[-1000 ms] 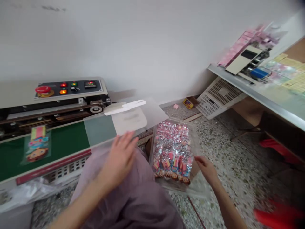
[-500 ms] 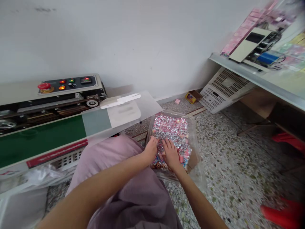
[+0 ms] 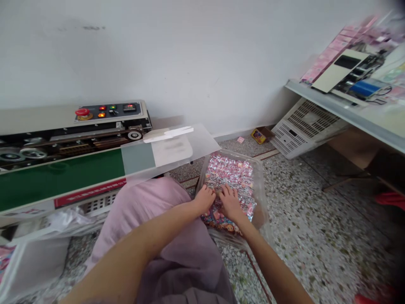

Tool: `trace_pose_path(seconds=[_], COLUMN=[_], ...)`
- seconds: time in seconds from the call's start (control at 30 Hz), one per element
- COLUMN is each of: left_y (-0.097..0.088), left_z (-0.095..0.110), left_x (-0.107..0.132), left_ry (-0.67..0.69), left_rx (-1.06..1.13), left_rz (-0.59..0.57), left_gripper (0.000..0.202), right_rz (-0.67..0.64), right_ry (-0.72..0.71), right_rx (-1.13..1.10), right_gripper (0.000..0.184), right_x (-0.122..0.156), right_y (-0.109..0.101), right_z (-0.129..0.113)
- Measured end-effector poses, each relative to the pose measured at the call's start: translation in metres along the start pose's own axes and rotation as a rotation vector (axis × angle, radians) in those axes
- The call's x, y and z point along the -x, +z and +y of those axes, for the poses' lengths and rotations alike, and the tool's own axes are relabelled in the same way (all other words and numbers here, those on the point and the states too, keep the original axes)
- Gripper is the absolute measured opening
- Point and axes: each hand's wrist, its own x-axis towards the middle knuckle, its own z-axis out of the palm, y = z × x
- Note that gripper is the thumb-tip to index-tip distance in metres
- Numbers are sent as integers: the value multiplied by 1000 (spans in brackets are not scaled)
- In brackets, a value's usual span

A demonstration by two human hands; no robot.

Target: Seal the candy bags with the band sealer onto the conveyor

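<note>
Speckled terrazzo flooring [image 3: 300,211] is bordered at the back by a pale wall [image 3: 190,63], marked by a few dark smudges. Beside the person's knee, on the floor, a clear plastic bin [image 3: 261,181] is placed, and in it shiny printed packets [image 3: 230,166] are packed in rows. Both hands are lowered into the bin, side by side and close together. By the left hand [image 3: 205,199] the near left part of the packets is touched, its fingers bent and held near one another; by the right hand [image 3: 230,202] the packets just beside are covered, its fingers slightly spread. Whether a packet is pinched by either hand cannot be told. To the left, a green conveyor belt [image 3: 63,179] is overlooked by a control panel [image 3: 109,111] with lit buttons, and its end is extended by a whitish sheet [image 3: 202,143] reaching near the bin. To the right, a white slatted crate [image 3: 288,138] is partly covered by a table [image 3: 335,109].
</note>
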Motion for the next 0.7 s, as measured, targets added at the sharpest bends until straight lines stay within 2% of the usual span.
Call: trace_pose_path(seconds=[0.13,0.3,0.4,0.47,0.63,0.7], left_y=[7,7,3,1,-5,-7], left_z=[8,12,13,14,15,14], left_x=[3,4,2,0,-4,-3], left_ry=[-14,-109,-151,-155,-75,-60], left_rx=[79,144,133,109,14,-29], left_rz=[-37,-54,-54,-58,-11,19], left_gripper=[65,99,114,109,60,59], right_rz=[-15,-53,-56,-59,-63,-52], right_ry=[-95,-168,-194,-209,-225,-230], right_rx=[-13,-13,-8,-6,-3,-4], right_gripper=[51,26,33,37,19,23], right_x=[16,27,26,24,21,22], right_y=[-5,-10,-7,-5,-6,-7], right_z=[5,8,9,11,12,11])
